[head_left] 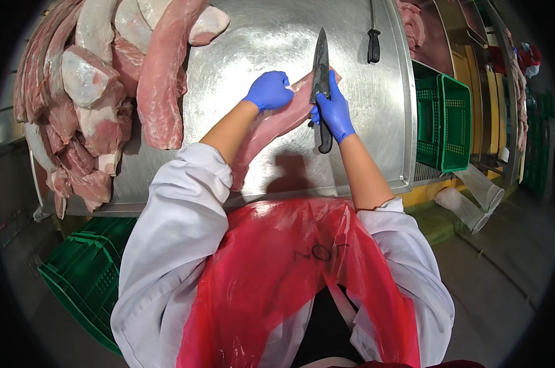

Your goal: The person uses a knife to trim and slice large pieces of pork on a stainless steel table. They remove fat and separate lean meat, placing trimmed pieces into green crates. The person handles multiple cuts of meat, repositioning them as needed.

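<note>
A long pink strip of meat point(271, 127) lies slantwise on the steel table point(240, 55) in front of me. My left hand point(270, 91), in a blue glove, is closed at the meat's upper edge, where a bit of pale membrane shows by the fingers. My right hand point(335, 113), also gloved in blue, is wrapped round a knife point(321, 64) with a black handle. Its blade points away from me and crosses over the far right end of the meat. Whether the blade touches the meat I cannot tell.
Large cuts of meat point(164, 73) are piled at the left. A second black-handled tool point(373, 48) lies at the far right of the table. Green crates point(444, 122) stand beyond the right edge, and another green crate point(90, 270) sits below at left.
</note>
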### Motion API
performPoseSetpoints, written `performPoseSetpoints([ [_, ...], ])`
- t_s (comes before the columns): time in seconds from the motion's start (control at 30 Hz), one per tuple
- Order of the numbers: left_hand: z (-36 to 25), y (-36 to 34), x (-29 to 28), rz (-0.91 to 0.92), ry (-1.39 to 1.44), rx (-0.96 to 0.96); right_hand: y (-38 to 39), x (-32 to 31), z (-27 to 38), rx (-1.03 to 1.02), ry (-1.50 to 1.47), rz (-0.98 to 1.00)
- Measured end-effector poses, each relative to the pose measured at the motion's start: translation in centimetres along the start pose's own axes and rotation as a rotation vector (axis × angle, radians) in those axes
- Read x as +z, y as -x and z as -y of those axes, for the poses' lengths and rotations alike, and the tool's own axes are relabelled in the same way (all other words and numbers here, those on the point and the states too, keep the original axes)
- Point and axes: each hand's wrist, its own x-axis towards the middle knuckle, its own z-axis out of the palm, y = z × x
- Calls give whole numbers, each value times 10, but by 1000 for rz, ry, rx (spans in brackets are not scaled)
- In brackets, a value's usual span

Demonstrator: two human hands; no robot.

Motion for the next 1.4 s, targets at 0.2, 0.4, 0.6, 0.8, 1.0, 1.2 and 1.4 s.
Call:
performPoseSetpoints([
  [0.2,17,-31,13,88,-157,76,-5,-7,-10,45,-57,-13],
  [0.4,3,-13,4,26,75,50,6,7,10,28,-26,24],
  [0.6,-2,-9,2,-25,54,30,60,-32,7,146,86,299],
  [0.8,-15,-6,-5,9,66,8,66,-46,-9,119,-24,382],
  [1.0,-13,-11,-11,-33,-73,38,40,-27,-6,124,-49,410],
  [1.2,-21,-2,-13,-25,-106,24,81,-53,-33,107,-41,512],
  [1.4,-33,-2,-13,-95,-253,135,22,-18,-14,67,-97,541],
])
